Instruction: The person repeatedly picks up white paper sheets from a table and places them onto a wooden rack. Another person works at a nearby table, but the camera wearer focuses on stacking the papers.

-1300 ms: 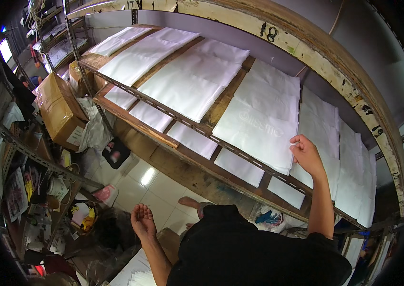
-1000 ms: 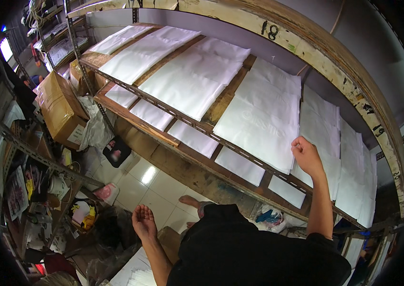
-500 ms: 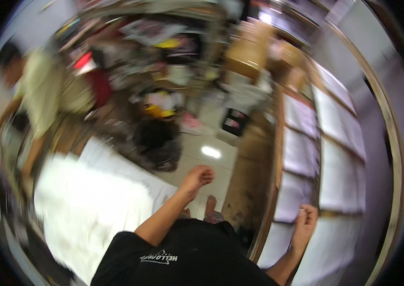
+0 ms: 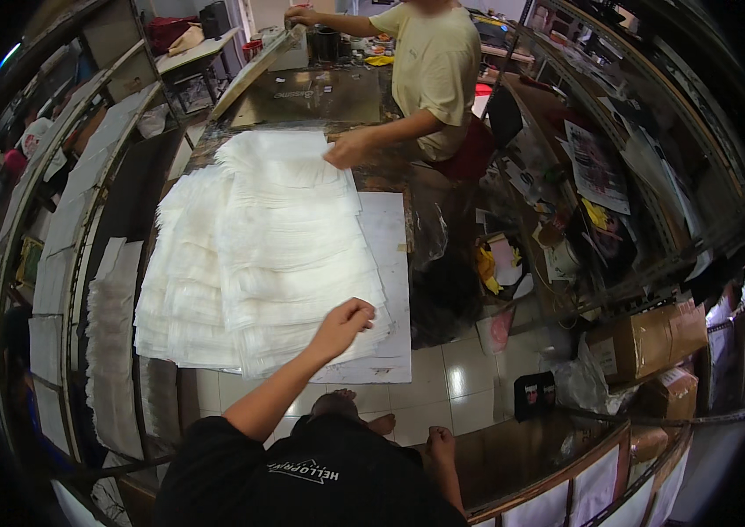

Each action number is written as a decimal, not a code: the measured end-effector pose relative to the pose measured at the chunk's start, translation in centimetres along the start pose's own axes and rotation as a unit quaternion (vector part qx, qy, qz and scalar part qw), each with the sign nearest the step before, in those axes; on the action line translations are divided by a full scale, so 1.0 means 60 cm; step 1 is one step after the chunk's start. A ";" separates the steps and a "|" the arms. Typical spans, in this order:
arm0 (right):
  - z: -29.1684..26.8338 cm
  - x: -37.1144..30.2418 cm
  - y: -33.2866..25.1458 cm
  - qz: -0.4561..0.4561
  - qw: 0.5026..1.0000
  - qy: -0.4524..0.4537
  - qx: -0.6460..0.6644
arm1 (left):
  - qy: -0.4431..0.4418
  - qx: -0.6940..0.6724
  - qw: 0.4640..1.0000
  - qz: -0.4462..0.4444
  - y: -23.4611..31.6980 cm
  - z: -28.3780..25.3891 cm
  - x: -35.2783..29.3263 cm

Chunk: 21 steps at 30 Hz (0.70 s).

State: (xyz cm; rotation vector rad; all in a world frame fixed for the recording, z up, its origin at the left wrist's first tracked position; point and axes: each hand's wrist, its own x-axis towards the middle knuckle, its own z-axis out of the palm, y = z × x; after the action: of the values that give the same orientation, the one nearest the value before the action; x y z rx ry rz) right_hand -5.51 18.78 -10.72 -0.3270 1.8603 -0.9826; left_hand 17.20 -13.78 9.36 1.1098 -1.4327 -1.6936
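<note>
The bare left forearm comes out of a short black sleeve and slants up and to the right. Its wrist is nearly straight, and the bare left hand reaches ahead of the trunk, back of the hand upward, fingers loosely bent toward the right. The bare right hand is lower and nearer the trunk, fingers curled, its bare right forearm running down behind it. How tightly either hand closes is unclear.

Black shirt: white capital lettering across the fabric.
Dark panel: one pale, stylised word.
Black printed article: lettering too small to read.
</note>
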 end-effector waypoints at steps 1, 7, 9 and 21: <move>-0.008 0.014 0.008 -0.013 1.000 -0.006 -0.010 | 0.024 0.049 0.998 0.021 0.003 -0.015 0.002; -0.098 0.065 -0.013 -0.044 0.998 0.024 -0.046 | 0.161 0.391 0.887 0.185 0.070 -0.085 0.081; -0.115 0.075 -0.035 -0.029 0.998 0.045 -0.017 | 0.207 0.548 0.778 0.228 0.067 -0.117 0.130; -0.046 0.033 -0.056 0.019 0.992 0.075 0.104 | 0.071 0.758 0.634 0.137 0.006 -0.166 0.228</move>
State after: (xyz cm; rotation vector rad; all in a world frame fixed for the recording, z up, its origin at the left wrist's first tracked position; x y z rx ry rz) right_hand -9.49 16.81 -8.90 -0.0954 1.8694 -1.1907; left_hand 20.25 -30.18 6.65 1.5121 -2.7147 0.2460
